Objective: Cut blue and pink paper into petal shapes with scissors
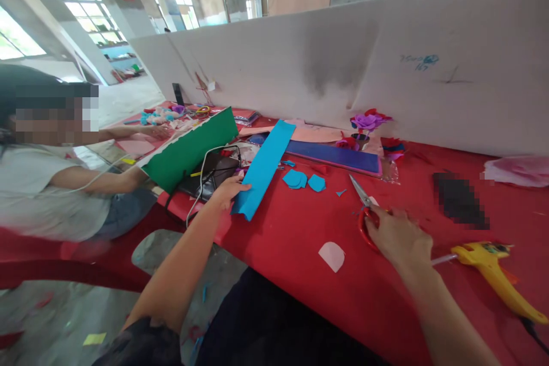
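Through the head camera I have the blue strip (268, 166) slanting across the red counter (283, 240), its near end slightly curled. My left hand (229, 191) pinches it by the left edge, near that end, with the thumb on top. My right hand (397, 237) is over the red handles of the scissors (363, 197), fingers touching them; I cannot tell whether that grip is closed. The blades point up and away from me, toward the far side.

To handle this well, I would pinch lightly, since the strip looks soft enough to crease, and let its length rest on the counter rather than hang. The left fingers should stay out of line with the blade tips. The cut blue pieces (316, 183) lie just right of the strip, so I would avoid sweeping them with a sleeve. On my right I would mind the yellow glue gun (489, 266), near my wrist; its nozzle may be hot.
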The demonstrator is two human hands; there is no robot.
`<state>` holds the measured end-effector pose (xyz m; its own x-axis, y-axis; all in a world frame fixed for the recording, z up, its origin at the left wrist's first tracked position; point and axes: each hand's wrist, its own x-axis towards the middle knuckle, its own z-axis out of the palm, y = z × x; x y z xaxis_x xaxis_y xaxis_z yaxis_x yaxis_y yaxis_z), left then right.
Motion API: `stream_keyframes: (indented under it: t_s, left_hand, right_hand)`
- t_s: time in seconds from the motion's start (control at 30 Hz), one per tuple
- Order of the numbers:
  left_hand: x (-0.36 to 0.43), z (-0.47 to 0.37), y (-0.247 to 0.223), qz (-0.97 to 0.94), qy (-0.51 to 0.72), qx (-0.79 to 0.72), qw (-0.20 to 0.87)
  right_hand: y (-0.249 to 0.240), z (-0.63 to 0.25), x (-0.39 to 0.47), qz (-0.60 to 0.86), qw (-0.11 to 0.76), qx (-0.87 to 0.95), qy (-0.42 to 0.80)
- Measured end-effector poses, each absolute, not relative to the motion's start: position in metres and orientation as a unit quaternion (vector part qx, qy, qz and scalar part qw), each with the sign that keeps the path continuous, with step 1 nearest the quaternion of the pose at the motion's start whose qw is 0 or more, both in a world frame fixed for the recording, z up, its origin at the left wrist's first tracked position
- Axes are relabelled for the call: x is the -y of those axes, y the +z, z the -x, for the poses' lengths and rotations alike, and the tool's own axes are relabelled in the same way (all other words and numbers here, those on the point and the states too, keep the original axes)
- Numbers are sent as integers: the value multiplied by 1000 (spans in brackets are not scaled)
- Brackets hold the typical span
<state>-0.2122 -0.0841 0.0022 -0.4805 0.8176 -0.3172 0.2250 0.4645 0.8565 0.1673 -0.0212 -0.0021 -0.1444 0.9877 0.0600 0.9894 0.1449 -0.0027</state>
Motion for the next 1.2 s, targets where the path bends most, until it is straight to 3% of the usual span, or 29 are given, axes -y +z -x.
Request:
stream_keyframes:
  t_s: [0.07,0.13,0.2,0.33,0.43,0.63,1.2]
  left_hand:
    - [89,205,5,-297,454,-704,459]
    - [94,195,7,-233,517,-635,524]
    - [96,178,6,-189,552,-591,557]
    - [97,135,3,-164,578,-521,606]
    - [98,110,0,-155,591,-498,615]
    - [108,99,-4,-127,604,-534,577]
    - [118,95,-13,-127,583,-543,590]
  right_hand:
    - [-1,-164,22,630,67,773,-37]
    - [1,-153,27,576,150,803,29]
    - [2,-136,35,488,237,816,198]
    - [3,-96,57,388,275,683,555]
    - [1,-82,65,335,296,578,682]
    - [-6,-94,64,270,311,625,663]
    - [-14,-90,76,368,300,661,581]
